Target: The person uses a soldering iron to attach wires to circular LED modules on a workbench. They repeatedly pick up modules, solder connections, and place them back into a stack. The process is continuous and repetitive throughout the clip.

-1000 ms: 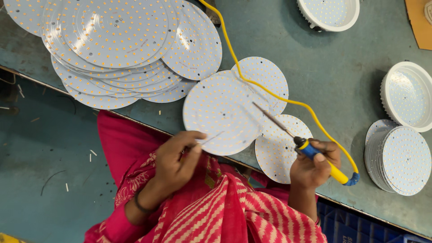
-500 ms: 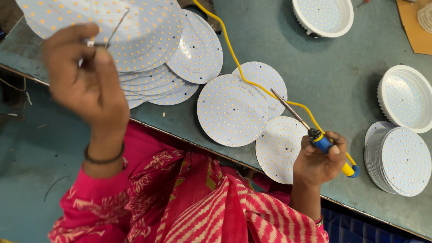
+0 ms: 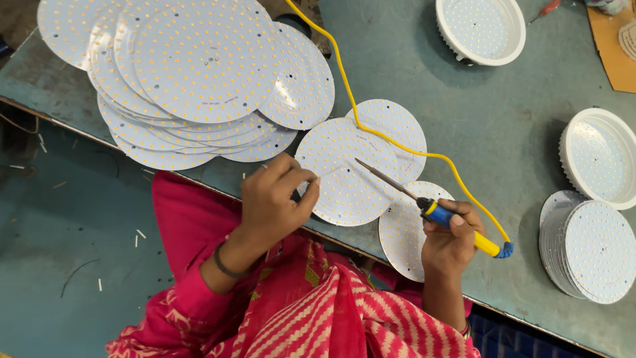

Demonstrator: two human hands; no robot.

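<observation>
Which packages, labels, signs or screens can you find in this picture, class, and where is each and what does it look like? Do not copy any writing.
No screens or signs show.
Cardboard piece: top right corner of the table, flat, brown, cut off by the frame edge.
Small printed marking: near the middle of the top round white LED board in the upper left pile; tiny dark text, too small to tell more.

Bare green table point(image 3: 503, 126) lies open between round boards point(image 3: 348, 172) and white housings point(image 3: 599, 166); a yellow cord point(image 3: 397, 142) crosses it, disc stack point(image 3: 192, 79) crowding the left.
</observation>
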